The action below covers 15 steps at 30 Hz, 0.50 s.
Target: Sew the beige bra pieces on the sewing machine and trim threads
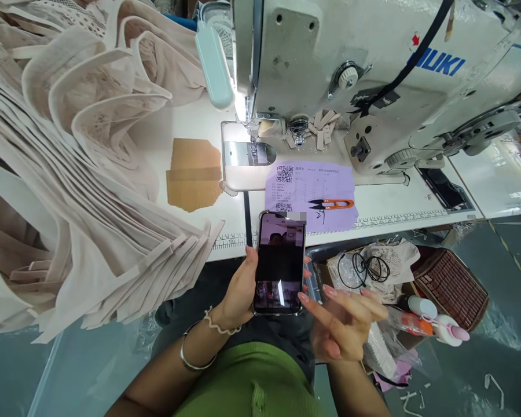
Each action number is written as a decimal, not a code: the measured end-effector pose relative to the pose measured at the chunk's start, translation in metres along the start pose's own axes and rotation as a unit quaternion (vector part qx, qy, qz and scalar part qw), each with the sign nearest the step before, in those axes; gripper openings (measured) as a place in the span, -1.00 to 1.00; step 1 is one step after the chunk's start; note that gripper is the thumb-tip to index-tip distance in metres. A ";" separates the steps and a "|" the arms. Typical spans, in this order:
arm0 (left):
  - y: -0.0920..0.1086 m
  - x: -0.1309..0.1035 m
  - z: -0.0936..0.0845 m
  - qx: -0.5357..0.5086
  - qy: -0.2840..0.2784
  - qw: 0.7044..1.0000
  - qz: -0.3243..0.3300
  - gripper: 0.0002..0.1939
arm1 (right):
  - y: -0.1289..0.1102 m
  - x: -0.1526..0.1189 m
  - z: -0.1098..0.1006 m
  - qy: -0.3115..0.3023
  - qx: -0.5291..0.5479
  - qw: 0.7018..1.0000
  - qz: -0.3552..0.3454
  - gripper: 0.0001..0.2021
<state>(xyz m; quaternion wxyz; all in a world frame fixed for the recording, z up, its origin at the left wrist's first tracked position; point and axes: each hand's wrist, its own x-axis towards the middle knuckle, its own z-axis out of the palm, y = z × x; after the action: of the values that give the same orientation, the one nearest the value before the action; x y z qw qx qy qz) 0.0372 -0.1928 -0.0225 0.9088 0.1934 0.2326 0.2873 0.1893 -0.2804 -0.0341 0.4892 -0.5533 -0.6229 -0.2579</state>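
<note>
My left hand (pixel 238 289) is wrapped around a smartphone (pixel 279 263), held upright just in front of the table edge, with fingertips showing along its right side. The lit screen shows small pictures at top and bottom and a dark middle. My right hand (pixel 347 324) has its fingers apart, and its index fingertip is at the lower right of the screen; whether it touches the glass I cannot tell. Just beyond the phone, a purple printed sheet (pixel 316 179) with QR codes lies on the table. Orange-handled thread snips (pixel 336 204) rest on that sheet.
A JUKI sewing machine (pixel 299 63) stands on the white table (pixel 191 121). Stacked beige garment pieces (pixel 125 243) hang over the left edge. Brown cardboard (pixel 194 174) lies beside the needle plate. Another phone (pixel 443 186) lies at right, above a basket (pixel 454 286) and bottles.
</note>
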 end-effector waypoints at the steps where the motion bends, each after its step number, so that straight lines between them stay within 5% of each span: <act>1: 0.001 0.000 0.001 0.001 0.002 1.000 -0.005 -0.13 | 0.000 -0.001 -0.002 -0.001 0.002 1.000 -0.003 -0.45; 7: 0.005 0.002 0.005 0.005 0.039 0.999 -0.031 -0.04 | 0.000 -0.004 -0.006 -0.018 0.027 0.999 -0.013 -0.46; 15: 0.004 0.002 0.006 -0.009 0.014 1.000 -0.017 -0.10 | -0.003 0.000 -0.007 -0.035 0.041 0.998 -0.030 -0.45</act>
<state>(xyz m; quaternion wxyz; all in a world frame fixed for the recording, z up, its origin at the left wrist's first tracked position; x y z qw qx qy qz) 0.0397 -0.1898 -0.0161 0.9120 0.1772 0.2461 0.2763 0.1889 -0.2872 -0.0309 0.4815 -0.5222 -0.6661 -0.2277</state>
